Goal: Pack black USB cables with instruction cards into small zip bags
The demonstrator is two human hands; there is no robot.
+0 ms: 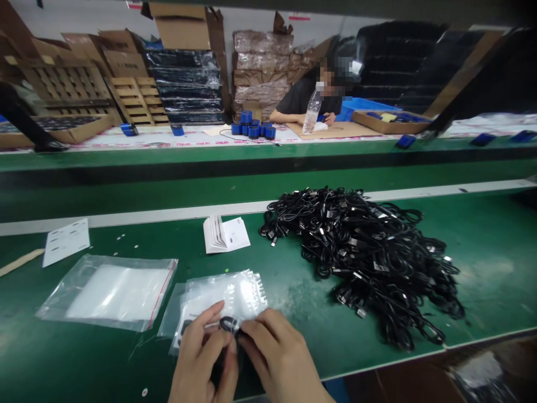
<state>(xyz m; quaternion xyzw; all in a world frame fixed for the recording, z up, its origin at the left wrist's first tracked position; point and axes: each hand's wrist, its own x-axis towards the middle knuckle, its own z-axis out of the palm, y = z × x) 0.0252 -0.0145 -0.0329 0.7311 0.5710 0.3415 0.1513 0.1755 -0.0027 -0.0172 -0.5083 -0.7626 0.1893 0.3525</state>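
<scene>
My left hand (203, 358) and my right hand (279, 352) meet at the near edge of the green table. Between their fingertips is a small coiled black cable (227, 323) with a shiny part; most of it is hidden by my fingers. Both hands are closed on it. Just behind them lies a fanned stack of clear plastic bags (241, 288), with a printed sheet showing through. To the right spreads a large heap of coiled black USB cables (361, 246).
A larger clear bag (121, 291) of white sheets lies left. Folded leaflets (226, 234) stand behind the bags, and a printed card (67, 242) lies far left. Beyond the raised ledge, a person (312, 98) sits near a plastic bottle (311, 115) and several blue items (254, 127).
</scene>
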